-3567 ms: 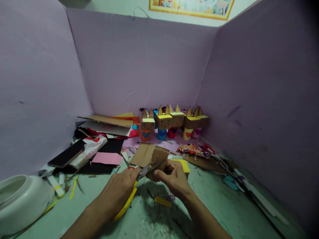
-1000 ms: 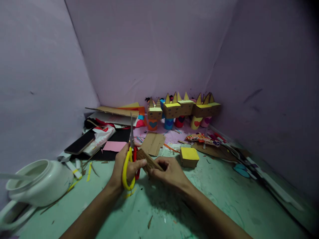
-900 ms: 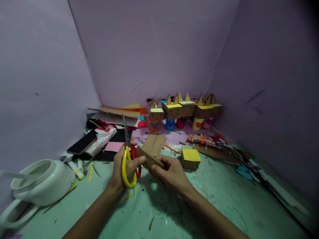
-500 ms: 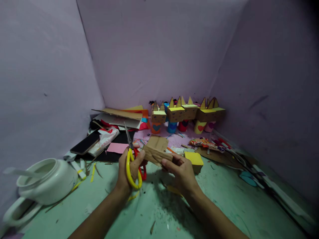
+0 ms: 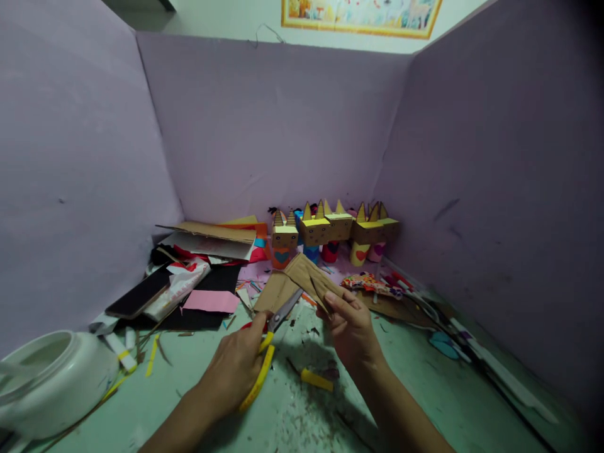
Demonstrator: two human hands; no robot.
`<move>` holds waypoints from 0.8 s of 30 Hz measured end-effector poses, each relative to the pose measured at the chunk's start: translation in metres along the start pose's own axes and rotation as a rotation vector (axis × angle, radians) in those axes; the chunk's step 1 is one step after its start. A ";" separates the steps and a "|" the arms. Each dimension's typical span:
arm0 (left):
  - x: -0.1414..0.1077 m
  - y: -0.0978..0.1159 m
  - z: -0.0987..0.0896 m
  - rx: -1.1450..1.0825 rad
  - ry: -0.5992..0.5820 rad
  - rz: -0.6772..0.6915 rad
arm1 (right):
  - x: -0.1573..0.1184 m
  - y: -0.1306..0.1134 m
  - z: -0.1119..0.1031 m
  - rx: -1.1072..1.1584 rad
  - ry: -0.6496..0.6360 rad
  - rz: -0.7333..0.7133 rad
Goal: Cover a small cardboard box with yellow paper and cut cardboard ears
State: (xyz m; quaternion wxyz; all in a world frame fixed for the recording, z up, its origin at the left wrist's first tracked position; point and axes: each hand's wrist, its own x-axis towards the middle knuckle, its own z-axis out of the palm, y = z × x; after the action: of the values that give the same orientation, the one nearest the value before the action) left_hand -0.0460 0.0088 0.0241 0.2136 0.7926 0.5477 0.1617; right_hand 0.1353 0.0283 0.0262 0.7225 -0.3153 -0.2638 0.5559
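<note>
My left hand is closed around the yellow and red handles of a pair of scissors. Their blades point up and to the right, close to the lower side of a piece of brown cardboard. That cardboard has a creased, uneven surface, and my right hand pinches its right end. A flatter brown cardboard part slants down to the left behind the scissors; whether it is joined to the held piece I cannot tell. Below the hands a small yellow strip lies on the green tabletop.
Cardboard figures with pointed ears on coloured tubes line the back. Stacked cardboard, a dark phone-like slab and pink paper lie left. A white pot stands front left. Patterned fabric and cables sit right.
The scissors have swung from pointing upward to slanting right toward the cardboard, and my left hand has turned over them. The cardboard has tilted. The view has shifted up and right.
</note>
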 end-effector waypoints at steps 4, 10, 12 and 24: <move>0.000 -0.001 0.005 -0.051 -0.001 0.063 | 0.002 -0.004 0.000 0.024 -0.002 0.035; 0.004 -0.009 0.002 -0.164 0.298 0.035 | 0.004 -0.009 -0.002 0.068 0.026 0.011; 0.004 -0.012 0.002 -0.137 0.261 0.072 | 0.004 -0.008 -0.002 0.058 0.024 0.009; 0.002 -0.003 0.008 0.096 0.183 -0.038 | -0.004 -0.002 0.001 0.052 -0.032 -0.012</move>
State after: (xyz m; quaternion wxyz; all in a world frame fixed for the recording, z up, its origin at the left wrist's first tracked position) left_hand -0.0443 0.0100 0.0159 0.1276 0.7733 0.5869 0.2031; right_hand 0.1350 0.0246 0.0289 0.7293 -0.2859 -0.2628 0.5634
